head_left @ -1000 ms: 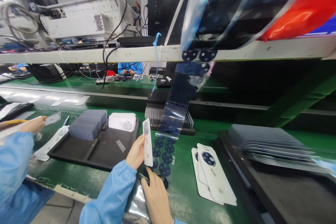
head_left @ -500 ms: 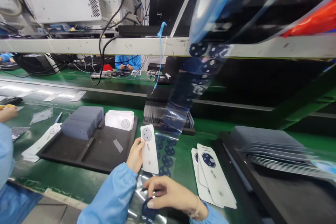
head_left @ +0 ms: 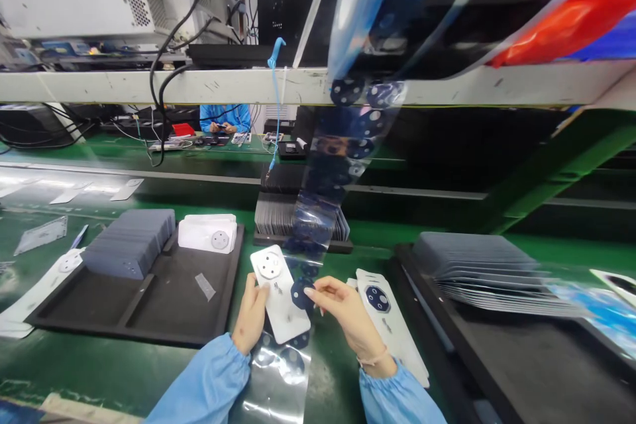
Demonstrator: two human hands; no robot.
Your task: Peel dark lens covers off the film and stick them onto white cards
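My left hand (head_left: 252,315) grips the left edge of a white phone back cover (head_left: 284,308), tilted over the bench, its round camera area at the top. Between the thumb and fingers of my right hand (head_left: 342,311) is a dark blue round sticker (head_left: 301,293), in front of the cover's right edge; whether they touch I cannot tell. Beneath the cover runs a clear film strip (head_left: 285,377) bearing more dark round stickers. To the right of my right hand lie white covers (head_left: 392,324), the top one with a dark round sticker on its camera area.
A black tray (head_left: 183,311) at left holds grey cards (head_left: 130,242) and white covers (head_left: 207,233). At right stands another black tray (head_left: 546,358) with grey sheets (head_left: 477,271). The film hangs from a roll above the shelf edge (head_left: 223,86). Across the bench sits a person in blue (head_left: 226,118).
My right hand has risen from the film near the front edge to beside the cover, bringing the sticker. The cover has tilted in my left hand. The view has shifted right.
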